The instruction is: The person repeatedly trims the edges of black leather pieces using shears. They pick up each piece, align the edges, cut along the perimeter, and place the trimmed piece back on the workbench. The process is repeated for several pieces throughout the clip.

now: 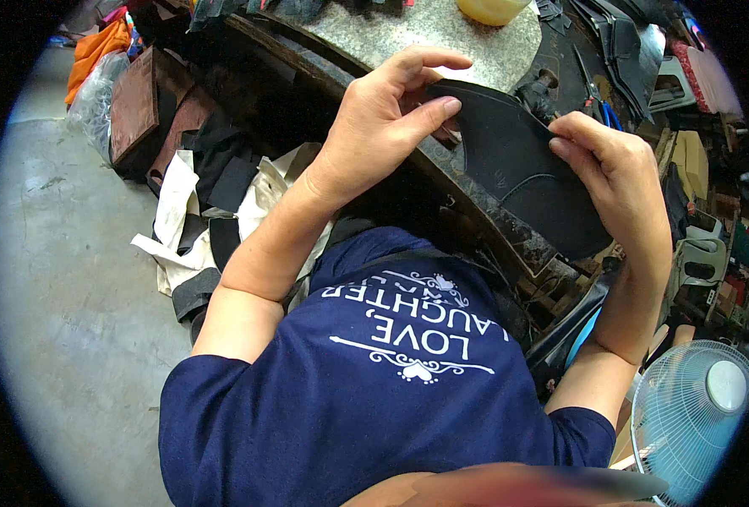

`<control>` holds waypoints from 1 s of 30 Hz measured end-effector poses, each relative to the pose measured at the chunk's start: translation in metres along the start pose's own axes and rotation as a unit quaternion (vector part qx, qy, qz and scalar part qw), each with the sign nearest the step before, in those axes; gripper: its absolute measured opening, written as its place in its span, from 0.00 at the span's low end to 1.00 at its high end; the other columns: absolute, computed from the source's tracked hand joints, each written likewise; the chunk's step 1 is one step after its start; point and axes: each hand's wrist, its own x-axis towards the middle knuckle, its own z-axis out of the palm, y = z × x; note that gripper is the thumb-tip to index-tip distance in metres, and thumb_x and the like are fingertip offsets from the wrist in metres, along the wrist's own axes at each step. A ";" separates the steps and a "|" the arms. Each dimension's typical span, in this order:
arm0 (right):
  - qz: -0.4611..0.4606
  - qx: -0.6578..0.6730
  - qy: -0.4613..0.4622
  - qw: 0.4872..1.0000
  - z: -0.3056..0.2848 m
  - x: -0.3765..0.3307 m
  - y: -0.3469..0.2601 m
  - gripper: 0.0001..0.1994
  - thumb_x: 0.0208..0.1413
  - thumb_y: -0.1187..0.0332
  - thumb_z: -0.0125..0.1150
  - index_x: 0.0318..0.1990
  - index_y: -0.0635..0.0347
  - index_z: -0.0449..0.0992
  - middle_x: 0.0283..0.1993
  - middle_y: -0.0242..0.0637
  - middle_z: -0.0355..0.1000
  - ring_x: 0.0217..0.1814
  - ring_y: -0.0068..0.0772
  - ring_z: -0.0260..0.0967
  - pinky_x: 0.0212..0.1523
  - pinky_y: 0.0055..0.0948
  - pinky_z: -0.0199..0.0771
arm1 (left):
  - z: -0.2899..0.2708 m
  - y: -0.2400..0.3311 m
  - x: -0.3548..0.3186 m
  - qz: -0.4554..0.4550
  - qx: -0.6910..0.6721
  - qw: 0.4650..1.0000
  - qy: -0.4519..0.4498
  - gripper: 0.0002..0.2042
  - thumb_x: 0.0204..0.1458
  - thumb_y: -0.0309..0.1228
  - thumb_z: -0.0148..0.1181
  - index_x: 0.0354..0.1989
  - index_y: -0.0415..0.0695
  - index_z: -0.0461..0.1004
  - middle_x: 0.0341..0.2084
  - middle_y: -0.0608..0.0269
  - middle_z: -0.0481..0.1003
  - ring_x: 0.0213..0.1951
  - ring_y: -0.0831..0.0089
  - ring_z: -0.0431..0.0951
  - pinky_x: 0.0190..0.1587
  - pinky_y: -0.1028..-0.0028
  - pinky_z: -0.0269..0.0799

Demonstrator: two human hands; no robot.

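"What's nearest?"

"My navy shirt (307, 406) with its white print, filling the bottom centre of the frame. Past it, my bare forearms reach up on both sides."

"And your grip?"

"Both hands are on one thing, a flat black piece (510, 135), right of centre in the upper half. My left hand (396, 106) grasps its upper left edge: the thumb lies over the face, the index finger stands out above, and the other fingers are partly hidden. My right hand (598, 160) pinches its upper right edge between thumb and fingers."

"How does the piece look?"

"Its outline is curved, and a thin curved line crosses its face. It hangs over the dark bench edge (463, 190)."

"Beyond that?"

"At the top centre, a speckled grey slab (366, 38) with a tub of yellowish contents (493, 8) on it. Scissors with blue handles (589, 84) lie on the bench at the upper right."

"Around the bench?"

"A pale fan (687, 414) at the lower right; white and black scraps (176, 190) left of centre. Farther off, a brown box (135, 110) and an orange cloth (97, 59) at the upper left, and grey stools (701, 260) along the right side."
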 end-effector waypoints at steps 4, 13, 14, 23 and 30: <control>-0.002 0.077 -0.011 0.997 0.000 0.005 0.005 0.08 0.55 0.73 0.62 0.39 0.69 0.75 0.29 0.40 0.73 0.30 0.28 0.72 0.36 0.25 0.70 | -0.009 -0.004 -0.003 -0.011 0.078 0.997 0.003 0.15 0.56 0.22 0.60 0.53 0.36 0.74 0.41 0.60 0.77 0.38 0.79 0.79 0.40 0.80 0.77; -0.011 0.116 -0.027 0.993 0.003 0.013 0.007 0.08 0.56 0.68 0.63 0.39 0.62 0.78 0.27 0.43 0.75 0.29 0.32 0.76 0.32 0.27 0.71 | -0.023 -0.010 0.001 0.008 0.188 0.982 -0.028 0.13 0.55 0.24 0.62 0.49 0.37 0.78 0.34 0.65 0.78 0.34 0.80 0.78 0.38 0.81 0.75; -0.012 0.109 -0.036 0.993 0.002 0.013 0.007 0.08 0.56 0.68 0.62 0.39 0.62 0.78 0.27 0.43 0.75 0.29 0.32 0.76 0.33 0.27 0.72 | -0.025 -0.009 0.000 -0.027 0.181 0.982 -0.041 0.13 0.55 0.24 0.62 0.48 0.37 0.78 0.34 0.65 0.78 0.34 0.80 0.78 0.38 0.81 0.75; -0.014 0.113 -0.045 0.992 0.001 0.016 0.007 0.08 0.56 0.69 0.62 0.39 0.63 0.78 0.28 0.40 0.76 0.30 0.32 0.76 0.33 0.26 0.72 | -0.035 -0.002 -0.001 -0.001 0.175 0.983 -0.062 0.12 0.54 0.26 0.64 0.46 0.36 0.79 0.33 0.65 0.78 0.33 0.81 0.77 0.39 0.81 0.75; -0.013 0.098 -0.072 0.992 -0.003 0.014 0.008 0.07 0.55 0.71 0.62 0.37 0.66 0.77 0.28 0.37 0.74 0.30 0.25 0.72 0.33 0.25 0.71 | -0.039 -0.002 0.000 0.002 0.212 0.974 -0.076 0.12 0.53 0.25 0.64 0.46 0.37 0.79 0.33 0.64 0.78 0.33 0.80 0.77 0.39 0.81 0.74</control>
